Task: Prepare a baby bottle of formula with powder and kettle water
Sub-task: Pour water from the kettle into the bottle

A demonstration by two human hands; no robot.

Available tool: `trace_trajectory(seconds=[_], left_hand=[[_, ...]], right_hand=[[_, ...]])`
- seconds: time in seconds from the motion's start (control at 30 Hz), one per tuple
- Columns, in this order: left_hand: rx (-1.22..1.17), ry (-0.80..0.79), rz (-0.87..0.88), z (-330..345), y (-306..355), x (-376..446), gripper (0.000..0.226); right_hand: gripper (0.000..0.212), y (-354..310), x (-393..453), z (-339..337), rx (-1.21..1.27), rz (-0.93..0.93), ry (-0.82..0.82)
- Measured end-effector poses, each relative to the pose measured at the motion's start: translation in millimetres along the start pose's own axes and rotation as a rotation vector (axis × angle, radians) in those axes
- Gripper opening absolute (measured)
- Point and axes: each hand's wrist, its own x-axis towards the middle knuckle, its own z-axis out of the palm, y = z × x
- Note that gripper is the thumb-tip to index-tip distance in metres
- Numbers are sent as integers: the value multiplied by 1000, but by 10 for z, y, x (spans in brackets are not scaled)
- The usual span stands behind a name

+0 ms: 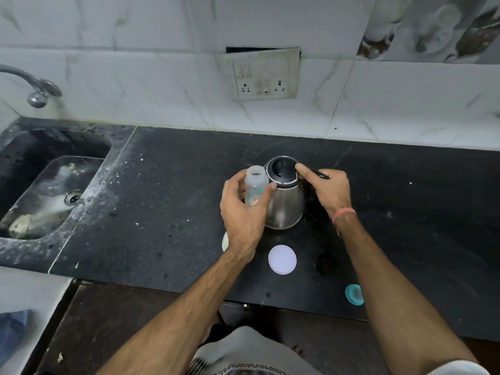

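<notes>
Nearest the camera, a teal bottle cap lies below and right of the kettle. Left of the kettle, the left hand grips the open baby bottle, touching its side. The right hand curls round the kettle's handle. A white lid lies just below the kettle.

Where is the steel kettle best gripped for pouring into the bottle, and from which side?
By its black handle, from the right. The kettle stands upright with the handle jutting right, away from the baby bottle in the left hand. The right hand already wraps it, thumb by the lid.
</notes>
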Motion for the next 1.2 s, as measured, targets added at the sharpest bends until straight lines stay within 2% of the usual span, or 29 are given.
trace_trajectory(seconds=[0.2,0.27,0.37,0.47,0.8,1.2], left_hand=[[2,-50,-26,-146,-192,270,50],[31,-67,-39,-144,-263,335,53],[129,-147,-16,-92,-353,378,50],[234,-245,42,29,-409,348,50],[348,-369,54,542,-498,22,58],[378,-383,29,632,-545,-172,60]], right_hand=[[46,-65,-131,35,72,17,167],[55,-89,-164,-52,79,17,235],[82,-102,-202,-239,59,6,402],[84,-207,-239,-480,-17,-25,513],[73,-124,-206,-1215,-212,-139,484],[67,-154,-234,-1276,-310,-179,436]])
